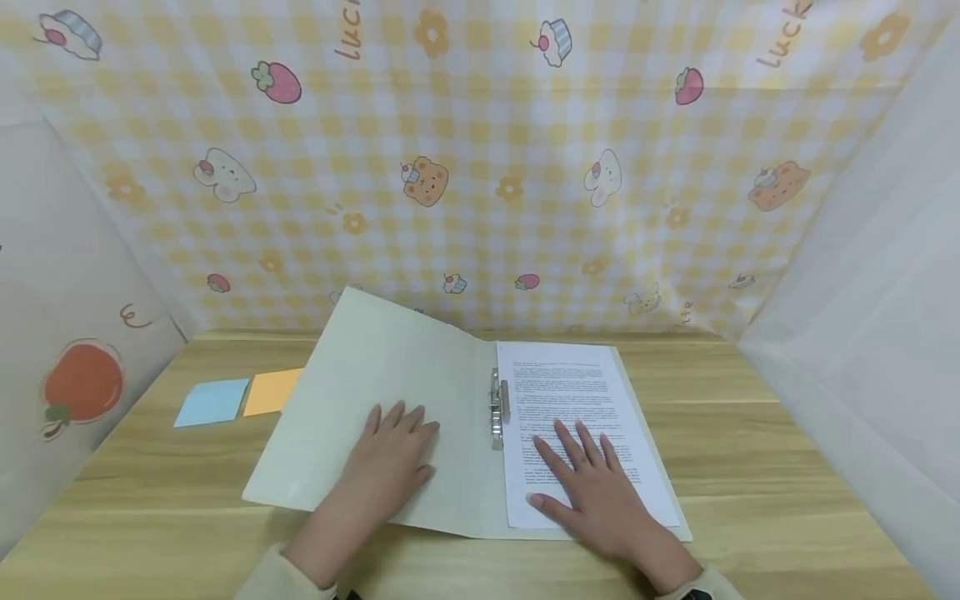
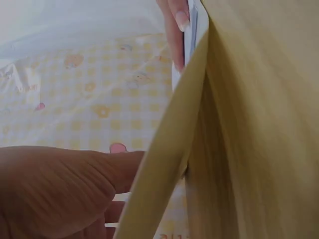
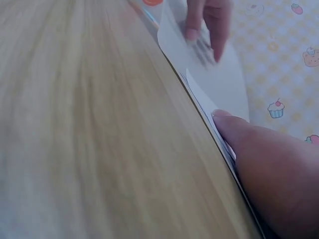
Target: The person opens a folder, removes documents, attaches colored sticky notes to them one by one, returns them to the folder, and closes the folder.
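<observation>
An open pale file folder [image 1: 450, 483] lies on the table, its left cover tilted up off the wood. My left hand [image 1: 390, 460] rests on the inside of that cover with fingers spread. At the folder's spine sits a metal clip [image 1: 496, 408]. A stack of printed paper [image 1: 555, 375] lies on the right side, and my right hand [image 1: 596, 496] lies over its lower part, fingers straight and apart. The left wrist view shows the cover [image 2: 169, 134] edge-on beside my left hand. In the right wrist view, my right thumb touches the paper [image 3: 197, 92] near its edge.
A blue square paper [image 1: 212, 402] and an orange square paper [image 1: 270, 392] lie left of the folder, the orange one partly hidden behind the cover. Behind the wooden table [image 1: 765, 467] hangs a yellow checked cloth [image 1: 480, 108]. White sheets flank both sides.
</observation>
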The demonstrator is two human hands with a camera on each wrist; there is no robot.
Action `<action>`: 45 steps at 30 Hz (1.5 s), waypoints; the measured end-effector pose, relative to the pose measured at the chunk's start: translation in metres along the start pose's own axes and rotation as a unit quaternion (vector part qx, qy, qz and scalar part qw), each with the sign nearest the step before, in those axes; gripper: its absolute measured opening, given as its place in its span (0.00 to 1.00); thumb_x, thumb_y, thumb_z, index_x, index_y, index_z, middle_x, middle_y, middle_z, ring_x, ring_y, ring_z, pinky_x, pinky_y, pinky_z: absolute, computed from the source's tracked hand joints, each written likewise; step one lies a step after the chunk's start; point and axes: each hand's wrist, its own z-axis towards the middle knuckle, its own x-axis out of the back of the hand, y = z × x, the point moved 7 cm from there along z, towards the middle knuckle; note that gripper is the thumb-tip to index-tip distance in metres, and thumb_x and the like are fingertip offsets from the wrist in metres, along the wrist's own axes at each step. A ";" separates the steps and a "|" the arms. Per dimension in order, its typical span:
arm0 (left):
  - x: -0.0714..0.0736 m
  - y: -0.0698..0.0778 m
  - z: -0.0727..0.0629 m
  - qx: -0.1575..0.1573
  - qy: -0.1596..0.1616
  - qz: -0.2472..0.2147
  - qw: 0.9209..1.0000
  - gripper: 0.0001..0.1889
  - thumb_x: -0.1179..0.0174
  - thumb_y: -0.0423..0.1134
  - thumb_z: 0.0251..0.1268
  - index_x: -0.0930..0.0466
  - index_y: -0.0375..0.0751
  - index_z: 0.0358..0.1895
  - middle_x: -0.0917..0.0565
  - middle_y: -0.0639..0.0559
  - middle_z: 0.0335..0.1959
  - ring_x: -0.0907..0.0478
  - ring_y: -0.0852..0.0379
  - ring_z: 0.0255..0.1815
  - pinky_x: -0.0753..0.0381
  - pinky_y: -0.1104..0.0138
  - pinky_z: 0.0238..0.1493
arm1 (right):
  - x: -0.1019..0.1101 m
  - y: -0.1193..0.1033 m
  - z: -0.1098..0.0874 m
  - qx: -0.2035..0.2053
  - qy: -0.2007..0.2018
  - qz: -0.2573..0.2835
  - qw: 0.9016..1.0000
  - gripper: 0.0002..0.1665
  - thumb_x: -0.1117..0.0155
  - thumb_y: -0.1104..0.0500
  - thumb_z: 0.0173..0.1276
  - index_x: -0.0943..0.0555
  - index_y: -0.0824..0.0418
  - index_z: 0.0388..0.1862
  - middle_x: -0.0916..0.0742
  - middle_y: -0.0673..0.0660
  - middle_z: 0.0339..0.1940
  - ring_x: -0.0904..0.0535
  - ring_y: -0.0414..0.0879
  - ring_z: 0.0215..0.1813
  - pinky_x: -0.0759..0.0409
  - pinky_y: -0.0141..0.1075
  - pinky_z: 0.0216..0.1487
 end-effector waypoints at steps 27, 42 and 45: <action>-0.024 -0.014 -0.013 0.007 -0.013 -0.079 0.997 0.25 0.35 0.47 0.68 0.22 0.43 0.66 0.32 0.33 0.75 0.42 0.29 0.79 0.49 0.30 0.75 | 0.015 0.031 -0.022 0.002 0.042 0.017 0.999 0.42 0.37 0.30 0.66 0.31 0.42 0.76 0.30 0.59 0.79 0.39 0.66 0.80 0.45 0.67 0.75; -0.027 -0.004 -0.013 0.007 -0.025 -0.078 0.997 0.27 0.38 0.50 0.70 0.24 0.43 0.68 0.36 0.30 0.76 0.46 0.27 0.80 0.51 0.31 0.76 | 0.056 0.068 -0.040 -0.117 0.211 0.070 0.968 0.22 0.30 0.51 0.67 0.17 0.64 0.54 0.18 0.69 0.61 0.23 0.69 0.63 0.27 0.63 0.60; -0.028 -0.003 -0.013 0.009 -0.031 -0.080 0.996 0.28 0.38 0.50 0.70 0.25 0.43 0.69 0.37 0.29 0.77 0.47 0.27 0.80 0.52 0.31 0.76 | 0.062 0.093 -0.049 -0.222 0.175 0.077 0.956 0.32 0.35 0.44 0.71 0.20 0.69 0.59 0.21 0.75 0.63 0.26 0.75 0.63 0.28 0.67 0.59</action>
